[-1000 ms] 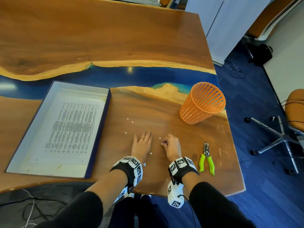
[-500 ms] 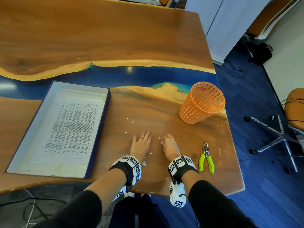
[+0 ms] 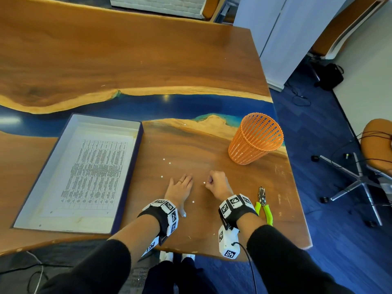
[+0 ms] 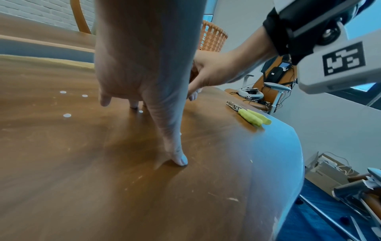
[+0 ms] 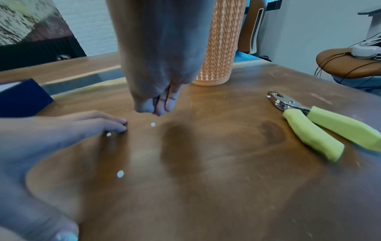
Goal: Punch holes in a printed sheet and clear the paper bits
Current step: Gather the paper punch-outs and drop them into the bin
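While the left hand (image 3: 180,188) rests flat, the right hand (image 3: 218,183) has re-bunched its fingertips just above a dot (image 5: 153,124); whether it holds one, I cannot tell; several dots remain.

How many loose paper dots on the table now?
6 paper dots: two ahead of the left hand, one left of its fingertips, one by its thumb, one at the right hand, one by the blue strip. Hands may hide more.
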